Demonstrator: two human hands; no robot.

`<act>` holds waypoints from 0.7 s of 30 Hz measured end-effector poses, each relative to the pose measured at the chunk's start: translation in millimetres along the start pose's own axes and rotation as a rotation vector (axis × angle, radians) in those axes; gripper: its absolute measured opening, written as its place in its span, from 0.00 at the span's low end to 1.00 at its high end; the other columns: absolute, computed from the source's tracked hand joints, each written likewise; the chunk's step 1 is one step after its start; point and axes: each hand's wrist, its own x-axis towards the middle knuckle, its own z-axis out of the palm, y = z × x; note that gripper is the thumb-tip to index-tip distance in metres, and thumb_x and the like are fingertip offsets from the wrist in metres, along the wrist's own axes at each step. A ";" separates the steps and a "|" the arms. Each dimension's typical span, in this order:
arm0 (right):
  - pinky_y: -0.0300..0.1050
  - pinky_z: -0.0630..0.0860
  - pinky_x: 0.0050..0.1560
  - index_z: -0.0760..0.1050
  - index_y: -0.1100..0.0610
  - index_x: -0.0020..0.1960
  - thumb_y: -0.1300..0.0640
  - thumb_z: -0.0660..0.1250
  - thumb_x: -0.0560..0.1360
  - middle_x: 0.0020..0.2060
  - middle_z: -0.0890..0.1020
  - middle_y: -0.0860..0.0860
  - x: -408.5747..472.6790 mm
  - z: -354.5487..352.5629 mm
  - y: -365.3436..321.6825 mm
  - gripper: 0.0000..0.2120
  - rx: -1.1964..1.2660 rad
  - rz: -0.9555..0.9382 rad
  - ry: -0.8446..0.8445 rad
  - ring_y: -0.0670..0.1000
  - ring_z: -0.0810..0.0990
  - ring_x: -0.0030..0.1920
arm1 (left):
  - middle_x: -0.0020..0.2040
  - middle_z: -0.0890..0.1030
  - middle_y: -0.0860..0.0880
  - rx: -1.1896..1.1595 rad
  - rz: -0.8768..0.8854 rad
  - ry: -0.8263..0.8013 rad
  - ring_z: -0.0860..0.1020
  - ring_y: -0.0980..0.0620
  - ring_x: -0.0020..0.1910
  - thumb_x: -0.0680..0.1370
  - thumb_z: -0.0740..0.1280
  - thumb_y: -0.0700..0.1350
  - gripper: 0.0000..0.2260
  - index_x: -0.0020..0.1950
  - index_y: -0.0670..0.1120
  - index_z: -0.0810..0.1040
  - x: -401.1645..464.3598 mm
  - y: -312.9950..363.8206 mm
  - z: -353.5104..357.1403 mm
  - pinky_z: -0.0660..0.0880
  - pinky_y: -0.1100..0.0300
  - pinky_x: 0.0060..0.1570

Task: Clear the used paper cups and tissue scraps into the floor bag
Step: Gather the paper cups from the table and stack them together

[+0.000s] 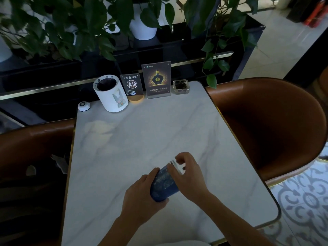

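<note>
**Stuffing tissue into the blue cup, bag not in sight**

Starting at the far left of the frame: brown seat (33,146) pressing against the bench (134,139) edge, with pale scraps (60,163) lying on it, possibly tissue, too dim to tell. Moving right along the upper edge of the bench: small white call button (83,106), white cylinder holder with a rabbit picture (111,94), A10 table sign (132,87), upright advert stand (157,79), glass ashtray (181,86), all lined up well apart from the work.

Coming to the lower centre: left hand (140,197) wrapping around the base of the blue paper cup (164,183), clamped on it and tilting it with the mouth pointing up and right. Just right of that, right hand (188,176) bunching its fingers together over the cup's mouth, pinching white tissue (178,166) and apparently pushing it inside. Looking like the gathering step: scraps going into the cup so that both travel as one load.

Next move calling for carrying the cup off the bench and down to the floor bag, nowhere visible here. Staying wary of the second brown chair (266,125) crowding the right edge, and of tissue springing back out if the cup tips further.
</note>
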 end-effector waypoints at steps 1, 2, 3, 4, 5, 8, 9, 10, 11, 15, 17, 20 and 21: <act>0.33 0.72 0.51 0.71 0.47 0.57 0.36 0.60 0.68 0.52 0.76 0.40 -2.9 0.0 1.6 0.23 -0.006 -0.015 -0.022 0.41 0.76 0.52 | 0.56 0.81 0.59 -0.014 0.005 -0.004 0.81 0.57 0.48 0.61 0.71 0.69 0.41 0.71 0.57 0.68 -1.6 0.2 0.5 0.73 0.68 0.45; 0.34 0.71 0.56 0.69 0.47 0.61 0.35 0.58 0.68 0.56 0.74 0.40 -5.5 0.5 2.9 0.26 -0.002 -0.023 -0.058 0.40 0.74 0.55 | 0.56 0.81 0.58 -0.031 0.012 -0.008 0.81 0.56 0.48 0.62 0.72 0.68 0.40 0.71 0.56 0.69 -3.2 1.0 1.2 0.74 0.67 0.46; 0.36 0.71 0.58 0.68 0.46 0.64 0.35 0.57 0.69 0.58 0.74 0.40 -8.2 0.9 3.3 0.27 0.008 -0.028 -0.098 0.40 0.73 0.57 | 0.57 0.82 0.57 -0.045 0.017 -0.014 0.81 0.56 0.49 0.63 0.73 0.67 0.39 0.71 0.55 0.69 -4.6 2.8 1.7 0.73 0.67 0.47; 0.36 0.71 0.59 0.68 0.45 0.64 0.36 0.57 0.70 0.58 0.74 0.40 -11.1 1.6 4.0 0.26 0.018 -0.035 -0.130 0.40 0.73 0.57 | 0.57 0.82 0.57 -0.053 0.019 -0.024 0.81 0.56 0.51 0.64 0.73 0.66 0.38 0.71 0.55 0.69 -5.9 4.7 2.3 0.72 0.68 0.49; 0.35 0.71 0.58 0.68 0.45 0.64 0.38 0.58 0.71 0.58 0.75 0.40 -13.9 2.1 4.6 0.24 0.018 -0.041 -0.153 0.40 0.74 0.56 | 0.58 0.81 0.57 -0.059 0.019 -0.032 0.81 0.56 0.52 0.65 0.73 0.66 0.38 0.71 0.55 0.69 -7.4 6.6 2.9 0.71 0.68 0.50; 0.29 0.68 0.53 0.68 0.43 0.63 0.40 0.59 0.72 0.58 0.75 0.40 -23.1 1.4 6.1 0.21 0.026 -0.045 -0.166 0.40 0.75 0.55 | 0.62 0.80 0.57 -0.092 0.015 -0.049 0.80 0.56 0.56 0.65 0.74 0.66 0.40 0.74 0.55 0.66 -14.1 8.7 4.8 0.72 0.67 0.55; 0.29 0.68 0.54 0.68 0.43 0.64 0.39 0.58 0.72 0.58 0.75 0.39 -26.2 0.5 5.9 0.22 0.028 -0.047 -0.168 0.40 0.75 0.56 | 0.62 0.79 0.58 -0.098 0.016 -0.051 0.79 0.56 0.57 0.65 0.74 0.66 0.41 0.74 0.55 0.65 -17.0 9.2 5.3 0.73 0.66 0.56; 0.31 0.68 0.56 0.67 0.43 0.64 0.38 0.58 0.71 0.58 0.74 0.39 -28.8 -0.5 5.5 0.23 0.032 -0.049 -0.173 0.40 0.74 0.56 | 0.63 0.79 0.58 -0.105 0.018 -0.050 0.79 0.56 0.57 0.65 0.74 0.66 0.41 0.74 0.55 0.65 -18.9 9.7 5.9 0.74 0.65 0.57; 0.33 0.68 0.58 0.67 0.43 0.64 0.38 0.57 0.71 0.59 0.74 0.39 -30.9 -1.6 5.0 0.24 0.038 -0.046 -0.179 0.40 0.74 0.57 | 0.63 0.79 0.58 -0.112 0.019 -0.049 0.79 0.56 0.57 0.65 0.74 0.66 0.41 0.74 0.55 0.65 -20.6 10.2 6.6 0.75 0.64 0.58; 0.41 0.72 0.60 0.65 0.43 0.66 0.39 0.60 0.71 0.60 0.74 0.42 -39.1 -7.6 9.9 0.25 0.069 -0.046 -0.190 0.43 0.74 0.59 | 0.63 0.79 0.58 -0.120 0.028 -0.050 0.79 0.56 0.57 0.63 0.75 0.67 0.43 0.74 0.55 0.66 -25.0 13.8 12.1 0.75 0.64 0.58; 0.43 0.73 0.60 0.65 0.42 0.66 0.39 0.62 0.70 0.60 0.74 0.43 -42.5 -11.5 13.9 0.26 0.080 -0.034 -0.196 0.44 0.74 0.58 | 0.63 0.79 0.58 -0.137 0.035 -0.051 0.79 0.56 0.57 0.62 0.76 0.66 0.43 0.73 0.55 0.66 -26.7 15.8 15.2 0.75 0.64 0.57; 0.45 0.74 0.59 0.65 0.41 0.65 0.37 0.62 0.68 0.58 0.74 0.42 -45.8 -18.3 19.9 0.27 0.088 -0.023 -0.204 0.44 0.74 0.57 | 0.62 0.79 0.59 -0.151 0.061 -0.050 0.79 0.57 0.56 0.61 0.76 0.66 0.43 0.73 0.56 0.67 -29.6 20.1 21.1 0.75 0.64 0.56; 0.45 0.75 0.59 0.65 0.41 0.64 0.37 0.62 0.67 0.58 0.74 0.42 -46.1 -21.0 22.4 0.26 0.084 -0.022 -0.208 0.43 0.75 0.56 | 0.62 0.79 0.59 -0.150 0.067 -0.057 0.79 0.58 0.55 0.61 0.76 0.67 0.43 0.73 0.56 0.66 -31.1 22.1 22.8 0.76 0.64 0.56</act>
